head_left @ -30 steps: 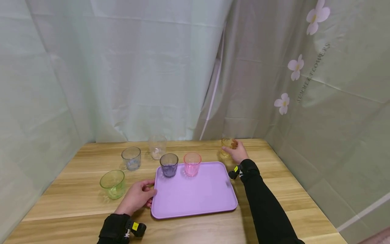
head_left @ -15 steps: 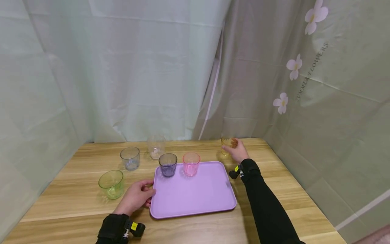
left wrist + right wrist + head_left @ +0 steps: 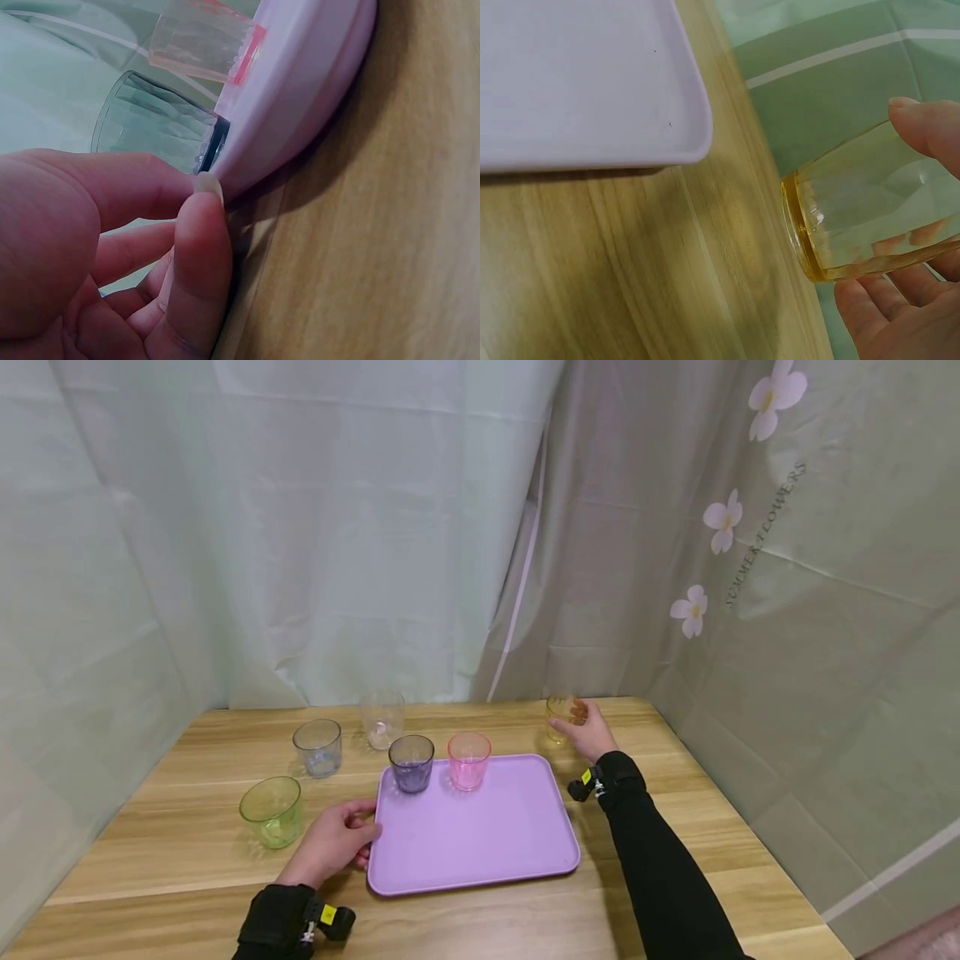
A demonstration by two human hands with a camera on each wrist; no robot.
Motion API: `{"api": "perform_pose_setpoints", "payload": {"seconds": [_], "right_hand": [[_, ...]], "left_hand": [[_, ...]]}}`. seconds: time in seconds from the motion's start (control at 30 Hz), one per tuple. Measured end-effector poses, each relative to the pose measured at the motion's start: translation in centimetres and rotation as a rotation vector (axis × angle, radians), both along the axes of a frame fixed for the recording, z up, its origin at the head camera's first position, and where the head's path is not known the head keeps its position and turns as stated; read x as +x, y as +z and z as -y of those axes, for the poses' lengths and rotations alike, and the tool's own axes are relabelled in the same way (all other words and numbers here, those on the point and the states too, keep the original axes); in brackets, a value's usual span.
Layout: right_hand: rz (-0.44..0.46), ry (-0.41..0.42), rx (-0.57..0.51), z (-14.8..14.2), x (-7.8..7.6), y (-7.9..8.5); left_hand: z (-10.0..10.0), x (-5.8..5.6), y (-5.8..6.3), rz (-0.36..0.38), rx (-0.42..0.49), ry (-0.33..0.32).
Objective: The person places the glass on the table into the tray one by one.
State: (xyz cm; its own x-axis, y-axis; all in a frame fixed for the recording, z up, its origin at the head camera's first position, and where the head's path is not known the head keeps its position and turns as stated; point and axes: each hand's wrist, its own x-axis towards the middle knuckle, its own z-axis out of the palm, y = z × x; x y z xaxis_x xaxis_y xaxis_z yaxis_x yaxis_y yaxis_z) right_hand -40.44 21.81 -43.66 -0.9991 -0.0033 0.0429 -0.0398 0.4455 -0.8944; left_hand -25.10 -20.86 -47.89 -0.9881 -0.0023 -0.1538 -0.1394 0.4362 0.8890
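My left hand pinches the left edge of the lilac tray between thumb and fingers; the left wrist view shows the thumb tip at the tray's rim. On the tray's back left stand a dark grey-purple glass and, beside it, a pink glass. At the table's back right, my right hand grips an amber glass. In the right wrist view the thumb lies on one side of this amber glass and the fingers on the other, with its base close over the wood.
Left of the tray stand a green glass, a pale blue-grey glass and a clear glass. A pale curtain rises along the wooden table's back, with more fabric at both sides.
The right hand and the amber glass have shifted slightly to the right. The left hand keeps its hold on the tray, and the other glasses stand where they were; the head view has shifted a little.
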Motion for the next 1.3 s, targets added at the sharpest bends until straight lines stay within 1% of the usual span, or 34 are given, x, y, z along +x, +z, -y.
{"api": "perform_pose_setpoints", "payload": {"seconds": [0.17,0.4,0.97,1.3], "right_hand": [[0.004,0.003,-0.006,-0.3,0.0,-0.1],[0.000,0.021,-0.019,-0.3,0.1,0.2],[-0.051,0.067,0.006,0.0,1.0,1.6],[-0.070,0.103,-0.007,0.3,1.6,2.2]], "left_hand": [[0.1,0.0,-0.1,0.002,0.000,0.000],[0.1,0.0,0.0,0.000,0.011,-0.001],[0.1,-0.2,0.1,0.004,0.003,-0.011],[0.1,-0.1,-0.1,0.000,-0.001,-0.001]]}}
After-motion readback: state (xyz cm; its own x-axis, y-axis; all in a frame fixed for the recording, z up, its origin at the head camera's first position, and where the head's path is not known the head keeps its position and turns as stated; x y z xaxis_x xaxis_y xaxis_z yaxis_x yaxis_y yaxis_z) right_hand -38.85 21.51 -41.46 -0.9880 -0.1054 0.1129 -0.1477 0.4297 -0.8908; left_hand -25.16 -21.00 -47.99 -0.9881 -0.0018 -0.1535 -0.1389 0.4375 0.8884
